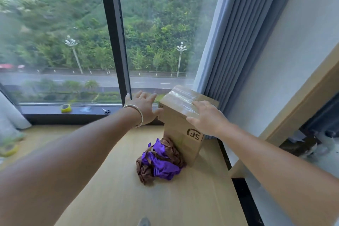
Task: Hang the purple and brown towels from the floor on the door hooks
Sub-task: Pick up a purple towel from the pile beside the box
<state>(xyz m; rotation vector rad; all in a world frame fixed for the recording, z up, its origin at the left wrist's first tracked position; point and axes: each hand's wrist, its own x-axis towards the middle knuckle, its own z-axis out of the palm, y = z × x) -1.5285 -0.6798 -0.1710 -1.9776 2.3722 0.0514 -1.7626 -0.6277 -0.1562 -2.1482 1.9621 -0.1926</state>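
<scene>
Head view: my left hand (pixel 145 108) and right hand (pixel 205 117) lie spread flat on the box (pixel 180 134) — towels (pixel 159 161) bunched on the floor below them. If I tip the box, it may pin them.

Taped cardboard box (pixel 180 130) upright by grey curtain (pixel 233 42) — tape roll (pixel 66 108), scissors (pixel 106 111) on windowsill (pixel 45 111)

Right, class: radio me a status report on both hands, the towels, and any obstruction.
Left hand and right hand open, flat on cardboard box. Purple and brown towels bunched on floor, untouched. Box stands against the towels.
</scene>
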